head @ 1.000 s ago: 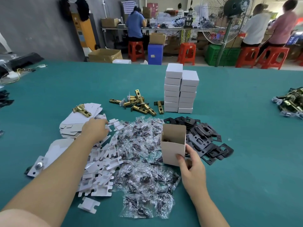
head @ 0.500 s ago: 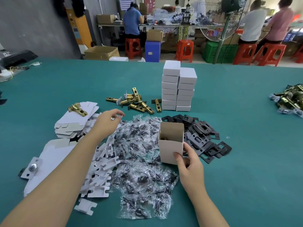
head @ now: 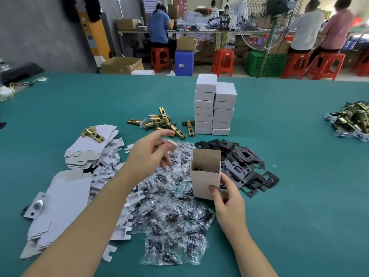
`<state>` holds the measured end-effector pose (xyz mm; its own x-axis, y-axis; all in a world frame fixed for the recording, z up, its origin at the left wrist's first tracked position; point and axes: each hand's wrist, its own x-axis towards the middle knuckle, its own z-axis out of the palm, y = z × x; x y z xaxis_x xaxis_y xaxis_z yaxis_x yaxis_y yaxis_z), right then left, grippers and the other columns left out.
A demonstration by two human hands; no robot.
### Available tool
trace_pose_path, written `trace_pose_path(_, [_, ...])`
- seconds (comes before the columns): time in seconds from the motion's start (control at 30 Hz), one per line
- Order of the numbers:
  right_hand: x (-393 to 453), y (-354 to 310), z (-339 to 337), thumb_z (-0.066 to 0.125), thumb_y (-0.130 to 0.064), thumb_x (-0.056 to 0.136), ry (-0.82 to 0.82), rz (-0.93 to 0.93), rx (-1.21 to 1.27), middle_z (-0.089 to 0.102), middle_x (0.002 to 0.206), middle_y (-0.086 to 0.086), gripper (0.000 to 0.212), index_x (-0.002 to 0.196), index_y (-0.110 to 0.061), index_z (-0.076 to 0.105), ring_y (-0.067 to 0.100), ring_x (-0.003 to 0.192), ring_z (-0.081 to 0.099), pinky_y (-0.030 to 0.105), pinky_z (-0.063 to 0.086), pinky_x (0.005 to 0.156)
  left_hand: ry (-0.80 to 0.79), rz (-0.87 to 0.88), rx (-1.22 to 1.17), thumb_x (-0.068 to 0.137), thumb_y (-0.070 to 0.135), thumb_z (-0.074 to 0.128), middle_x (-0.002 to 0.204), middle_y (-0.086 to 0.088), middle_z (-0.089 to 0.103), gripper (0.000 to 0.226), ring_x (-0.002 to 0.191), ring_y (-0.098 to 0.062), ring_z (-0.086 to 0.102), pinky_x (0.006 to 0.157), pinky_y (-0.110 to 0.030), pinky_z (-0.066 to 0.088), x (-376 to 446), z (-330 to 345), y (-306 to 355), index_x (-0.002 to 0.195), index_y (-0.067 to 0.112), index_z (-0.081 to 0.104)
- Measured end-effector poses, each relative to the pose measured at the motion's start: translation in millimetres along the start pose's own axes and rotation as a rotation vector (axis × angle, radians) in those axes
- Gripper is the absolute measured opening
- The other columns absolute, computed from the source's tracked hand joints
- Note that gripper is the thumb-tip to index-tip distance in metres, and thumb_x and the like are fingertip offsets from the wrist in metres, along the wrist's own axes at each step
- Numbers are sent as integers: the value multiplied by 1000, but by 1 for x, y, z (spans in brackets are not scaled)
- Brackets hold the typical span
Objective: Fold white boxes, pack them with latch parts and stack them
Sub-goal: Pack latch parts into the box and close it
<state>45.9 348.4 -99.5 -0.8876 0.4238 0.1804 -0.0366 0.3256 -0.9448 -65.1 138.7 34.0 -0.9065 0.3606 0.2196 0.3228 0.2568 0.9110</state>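
Note:
My right hand (head: pixel 227 198) grips an open white box (head: pixel 205 172) standing upright on the green table (head: pixel 299 196), a brass part visible inside it. My left hand (head: pixel 148 154) is raised just left of the box and pinches a small white card insert (head: pixel 170 144). Two stacks of closed white boxes (head: pixel 214 108) stand behind. Brass latches (head: pixel 161 122) lie left of the stacks. Black plates (head: pixel 241 164) are heaped right of the open box. Clear screw bags (head: pixel 171 212) spread in front. Flat box blanks (head: pixel 89 146) and white inserts (head: pixel 111 168) lie at the left.
A second heap of brass latches (head: pixel 353 120) sits at the table's right edge. More flat blanks (head: pixel 60 208) with a silver plate (head: pixel 38 204) lie near left. Beyond the table are people on red stools (head: pixel 222 60), cardboard cartons (head: pixel 121 64) and a standing fan (head: pixel 269 23).
My left hand lifted off the pile of white inserts with one pinched in its fingers and moved right toward the open box. My right hand kept hold of the box.

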Motion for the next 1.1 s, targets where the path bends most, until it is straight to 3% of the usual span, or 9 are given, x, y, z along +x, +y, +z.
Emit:
trace_pose_path(0.1, [1, 2, 0, 65, -26, 99, 7, 17, 2, 62, 130, -16, 46, 144, -24, 55, 9, 101, 66, 34, 58, 84, -66, 181, 226, 98, 14, 63, 94, 11, 75, 19, 57, -17, 71, 46, -33, 55, -7, 7, 21, 102, 31, 55])
trace_pose_path(0.2, [1, 1, 0, 65, -26, 99, 14, 17, -4, 63, 130, -12, 47, 144, -23, 55, 13, 98, 66, 35, 58, 83, -30, 408, 451, 91, 19, 74, 106, 9, 74, 14, 63, -3, 64, 60, -40, 57, -10, 20, 36, 86, 25, 63])
trace_pose_path(0.27, [0, 0, 0, 64, -27, 99, 12, 11, -5, 64, 125, -17, 45, 144, -25, 55, 14, 92, 66, 38, 58, 81, 8, 482, 577, 87, 22, 78, 100, 9, 68, 7, 73, -5, 58, 66, -37, 53, -8, 30, 41, 85, 21, 72])
trace_pose_path(0.4, [-1, -2, 0, 64, -28, 100, 7, 7, -17, 65, 121, -16, 42, 141, -32, 55, 17, 86, 65, 43, 58, 78, -121, 365, 746, 96, 33, 67, 94, 12, 64, 10, 84, -10, 59, 66, -26, 43, -4, 47, 47, 93, 31, 76])
trace_pose_path(0.57, [-1, -6, 1, 64, -31, 100, 5, 5, -19, 66, 119, -17, 39, 135, -46, 52, 16, 85, 66, 42, 59, 75, -223, 324, 968, 103, 38, 52, 99, 10, 68, 21, 94, -14, 61, 77, -32, 50, 6, 60, 63, 105, 35, 73])
trace_pose_path(0.77, [-1, -7, 1, 63, -31, 100, -3, 25, -11, 64, 121, -19, 44, 143, -30, 54, 13, 87, 66, 44, 59, 77, -299, 289, 1070, 104, 32, 52, 96, 9, 69, 17, 92, -17, 61, 77, -33, 51, 14, 73, 71, 97, 37, 66])
trace_pose_path(0.9, [-1, -9, 1, 64, -32, 100, -1, 34, 13, 65, 123, -12, 45, 143, -27, 55, 15, 92, 67, 45, 58, 81, -354, 183, 1101, 103, 37, 54, 103, 8, 73, 20, 99, -20, 63, 82, -38, 54, 17, 75, 59, 109, 36, 73])
trace_pose_path(1.1, [2, -7, 2, 64, -29, 100, 3, 54, 42, 66, 126, -5, 44, 143, -24, 55, 20, 105, 67, 46, 58, 86, -386, 154, 1132, 103, 29, 52, 105, 9, 73, 23, 102, -19, 64, 81, -36, 55, 22, 75, 60, 110, 36, 73])
